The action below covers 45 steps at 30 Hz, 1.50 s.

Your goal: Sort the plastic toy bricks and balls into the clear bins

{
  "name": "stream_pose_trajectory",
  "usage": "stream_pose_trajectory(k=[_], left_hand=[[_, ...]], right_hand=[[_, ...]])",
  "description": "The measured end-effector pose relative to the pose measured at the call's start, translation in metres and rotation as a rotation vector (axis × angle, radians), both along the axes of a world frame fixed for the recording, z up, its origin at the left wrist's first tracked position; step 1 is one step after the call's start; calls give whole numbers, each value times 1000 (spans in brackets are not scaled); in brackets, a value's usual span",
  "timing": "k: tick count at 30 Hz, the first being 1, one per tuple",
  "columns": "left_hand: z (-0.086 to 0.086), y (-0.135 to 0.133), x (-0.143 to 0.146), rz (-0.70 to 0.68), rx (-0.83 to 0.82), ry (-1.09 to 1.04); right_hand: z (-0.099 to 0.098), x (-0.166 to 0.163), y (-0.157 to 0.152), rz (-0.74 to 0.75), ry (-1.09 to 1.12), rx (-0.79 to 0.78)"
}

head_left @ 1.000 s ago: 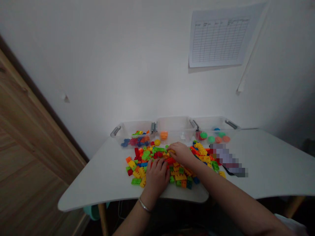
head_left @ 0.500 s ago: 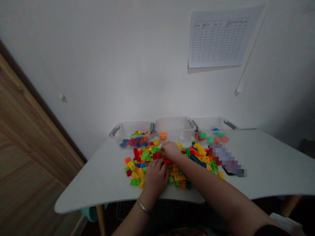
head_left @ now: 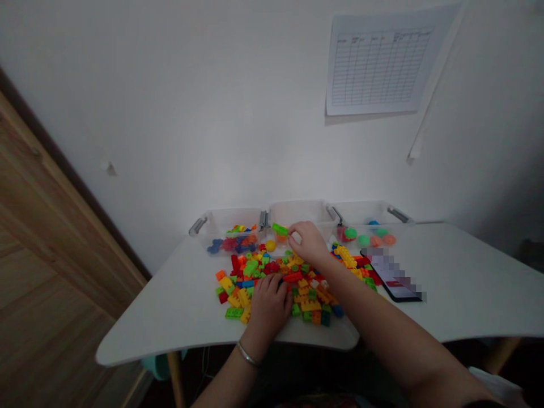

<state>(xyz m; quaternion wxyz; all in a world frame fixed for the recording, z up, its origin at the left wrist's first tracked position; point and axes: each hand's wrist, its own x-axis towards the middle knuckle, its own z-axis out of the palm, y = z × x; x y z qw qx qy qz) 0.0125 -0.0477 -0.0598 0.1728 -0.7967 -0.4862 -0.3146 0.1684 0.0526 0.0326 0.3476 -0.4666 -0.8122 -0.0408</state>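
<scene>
Counter (head_left: 459, 283): a brick pile (head_left: 304, 289) is spread across it.
Right hand (head_left: 310, 243): a green brick (head_left: 280, 229) is pinched by one end, fingers (head_left: 293, 228) nearly closed, near the middle bin (head_left: 301, 212).
Left hand (head_left: 271, 303): fingers are half-curled onto the pile; grip cannot be told.

You are in a room, perhaps at home: white table (head_left: 467, 283), toy bricks (head_left: 292, 277), wooden panel (head_left: 51, 283), paper chart (head_left: 378, 71) on the wall (head_left: 212, 113).

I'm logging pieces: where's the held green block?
Near the head view's centre, the green block is held in the right hand, above and right of the yellow ball.
</scene>
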Motion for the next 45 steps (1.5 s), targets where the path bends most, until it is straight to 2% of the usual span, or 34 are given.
stream_pose_trajectory(k=[2, 5, 12, 18, 25, 34, 41, 45], left_hand=[[0, 0, 0, -3, 0, -6], [0, 0, 0, -5, 2, -12], [0, 0, -1, -9, 6, -11], [-1, 0, -1, -6, 7, -4], [-2, 1, -1, -5, 6, -2], [-2, 1, -1, -14, 31, -22], [-2, 1, -2, -17, 21, -12], [-3, 1, -2, -3, 6, -4]], right_hand=[[13, 13, 5, -31, 107, 57], [23, 32, 16, -135, 156, 70], [15, 48, 37, -320, -21, -141], [15, 42, 38, -415, -178, -190], [17, 41, 33, -414, -326, -212], [29, 43, 41, -388, -367, -414], [19, 44, 36, -394, -290, -269], [15, 49, 37, -304, -116, -154]])
